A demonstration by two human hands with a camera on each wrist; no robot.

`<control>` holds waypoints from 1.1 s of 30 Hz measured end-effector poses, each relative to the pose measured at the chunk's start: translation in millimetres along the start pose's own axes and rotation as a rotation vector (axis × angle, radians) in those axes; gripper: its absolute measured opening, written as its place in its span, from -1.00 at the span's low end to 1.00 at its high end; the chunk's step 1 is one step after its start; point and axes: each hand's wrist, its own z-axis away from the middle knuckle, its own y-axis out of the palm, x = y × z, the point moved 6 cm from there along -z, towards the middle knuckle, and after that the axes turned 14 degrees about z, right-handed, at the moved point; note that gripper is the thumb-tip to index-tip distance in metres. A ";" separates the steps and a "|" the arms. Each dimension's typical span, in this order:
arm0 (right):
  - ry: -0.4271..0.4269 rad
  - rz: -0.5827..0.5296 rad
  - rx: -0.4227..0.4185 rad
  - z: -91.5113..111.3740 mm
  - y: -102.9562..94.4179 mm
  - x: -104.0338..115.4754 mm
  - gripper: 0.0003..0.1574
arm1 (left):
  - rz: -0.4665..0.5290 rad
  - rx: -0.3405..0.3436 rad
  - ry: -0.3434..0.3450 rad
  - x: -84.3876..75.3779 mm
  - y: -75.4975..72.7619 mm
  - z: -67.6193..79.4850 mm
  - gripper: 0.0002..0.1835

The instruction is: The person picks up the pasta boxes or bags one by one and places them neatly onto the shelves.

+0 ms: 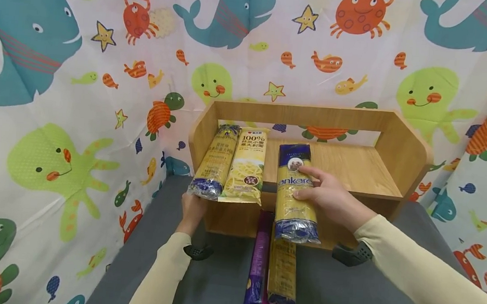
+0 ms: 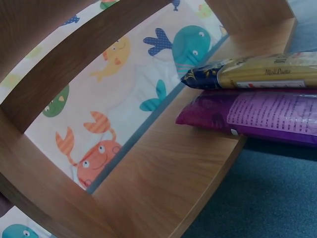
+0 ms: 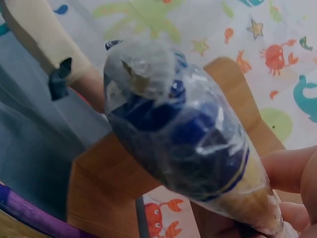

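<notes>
My right hand point(image 1: 332, 198) grips a yellow and blue pack of spaghetti point(image 1: 292, 209) marked "ankara", held tilted before the wooden shelf's upper board. In the right wrist view the pack's crumpled blue, clear end point(image 3: 168, 119) fills the middle. On the upper board's left side lie a gold spaghetti pack point(image 1: 216, 161) and, beside it, a pale yellow pasta pack point(image 1: 246, 164), both jutting over the front edge. Just below the gold pack is my left hand point(image 1: 193, 211), by the shelf's left side; its fingers are hidden.
The two-level wooden shelf point(image 1: 342, 170) stands on a dark grey surface point(image 1: 219, 275). On its lower level a purple pack point(image 1: 258, 264) and another gold spaghetti pack point(image 1: 283, 271) lie side by side, sticking out forward. A curtain with sea animals point(image 1: 255, 71) surrounds the area.
</notes>
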 end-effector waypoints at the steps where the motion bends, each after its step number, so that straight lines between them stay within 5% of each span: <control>1: 0.011 0.001 -0.003 -4.4 0.4 1.3 0.10 | -0.001 -0.003 -0.001 0.6 0.1 -0.3 -0.69; 10: 0.086 0.032 -0.037 -39.1 -1.3 8.4 0.08 | 0.003 -0.006 -0.063 2.1 -1.1 1.4 -0.65; 18: 0.059 0.020 -0.058 -63.5 -2.8 18.0 0.14 | -0.023 -0.022 -0.020 -1.9 -1.1 -1.0 -0.69; 24: 0.082 -0.006 -0.081 -73.2 -3.3 18.4 0.23 | -0.009 -0.023 -0.072 3.1 1.6 0.6 -0.69; 33: 0.059 0.125 -0.121 -81.4 -2.4 23.1 0.31 | -0.002 -0.016 -0.047 2.8 -1.0 -1.0 -0.70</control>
